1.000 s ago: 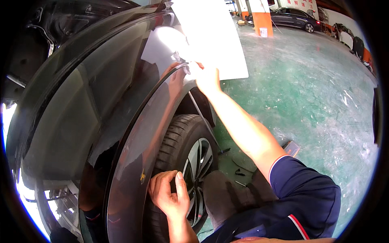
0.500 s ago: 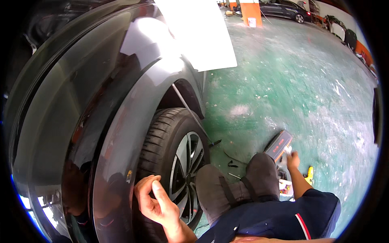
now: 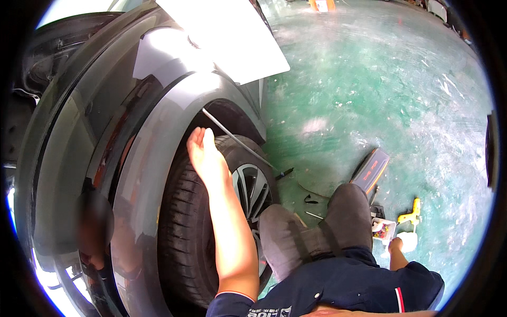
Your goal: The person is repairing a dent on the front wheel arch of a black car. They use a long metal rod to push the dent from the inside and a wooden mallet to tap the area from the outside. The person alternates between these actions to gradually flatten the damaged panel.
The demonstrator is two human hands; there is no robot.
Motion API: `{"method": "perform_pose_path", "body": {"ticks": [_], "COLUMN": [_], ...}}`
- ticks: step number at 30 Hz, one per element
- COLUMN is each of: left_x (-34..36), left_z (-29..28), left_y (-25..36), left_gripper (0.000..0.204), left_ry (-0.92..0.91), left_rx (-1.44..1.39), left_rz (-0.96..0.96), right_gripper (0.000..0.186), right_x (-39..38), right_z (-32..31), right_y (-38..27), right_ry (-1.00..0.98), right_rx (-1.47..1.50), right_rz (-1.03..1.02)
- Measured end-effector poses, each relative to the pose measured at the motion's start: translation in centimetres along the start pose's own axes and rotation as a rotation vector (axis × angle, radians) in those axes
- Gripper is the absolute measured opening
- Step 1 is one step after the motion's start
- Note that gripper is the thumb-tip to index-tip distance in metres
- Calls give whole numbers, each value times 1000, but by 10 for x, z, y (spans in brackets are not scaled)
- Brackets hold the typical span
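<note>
My left hand (image 3: pixel 205 153) is raised to the wheel arch of a dark grey car, fingers stretched out together. It is above the tyre (image 3: pixel 182 227) and close to the arch edge of the fender (image 3: pixel 140 153); whether it touches is hard to tell. Just beyond it, a thin metal rod (image 3: pixel 232 134) slants from inside the arch, past the tyre, to a black handle (image 3: pixel 284 173). Down at my right side, my right hand (image 3: pixel 395 245) is closed against a whitish object (image 3: pixel 409 241), whose kind I cannot make out.
A bright white panel (image 3: pixel 232 42) hangs over the fender. On the green floor lie a dark case (image 3: pixel 371 168), a yellow glue gun (image 3: pixel 411 211), a box of small items (image 3: pixel 389 229), a small black piece (image 3: pixel 310 199) and a thin rod (image 3: pixel 313 215).
My left hand has moved forward and up from beside the tyre to the wheel arch, its fingers straightening. My right hand has drawn back from the dark case to beside the glue gun.
</note>
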State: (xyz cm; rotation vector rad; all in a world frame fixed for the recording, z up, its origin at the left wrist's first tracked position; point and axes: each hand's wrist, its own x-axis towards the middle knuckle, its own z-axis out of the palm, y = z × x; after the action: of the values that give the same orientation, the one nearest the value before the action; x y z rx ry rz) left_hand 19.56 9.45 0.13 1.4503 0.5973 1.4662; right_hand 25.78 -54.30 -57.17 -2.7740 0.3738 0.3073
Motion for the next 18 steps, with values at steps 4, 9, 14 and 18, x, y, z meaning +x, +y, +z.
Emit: {"method": "perform_pose_path", "body": {"ticks": [4,9,14,18], "left_x": [34,52,55,56], "left_z": [25,37,38,39], "left_y": [-30,-38,-43,-41], "left_gripper": [35,35,37,33], "left_ry": [-68,-172,-164,-192], "left_rx": [-27,-124,-159,-138], "left_rz": [-55,-110,-122,-103], "right_gripper": [26,22,25,22], "right_x": [-2,2,24,32], "right_z": [-35,-42,-20,-20], "right_y": [-15,-30,-6,-9], "right_ry": [-102,-67,-70,-53], "right_rx": [36,177,124,101], "right_rz": [118,131,120,138]}}
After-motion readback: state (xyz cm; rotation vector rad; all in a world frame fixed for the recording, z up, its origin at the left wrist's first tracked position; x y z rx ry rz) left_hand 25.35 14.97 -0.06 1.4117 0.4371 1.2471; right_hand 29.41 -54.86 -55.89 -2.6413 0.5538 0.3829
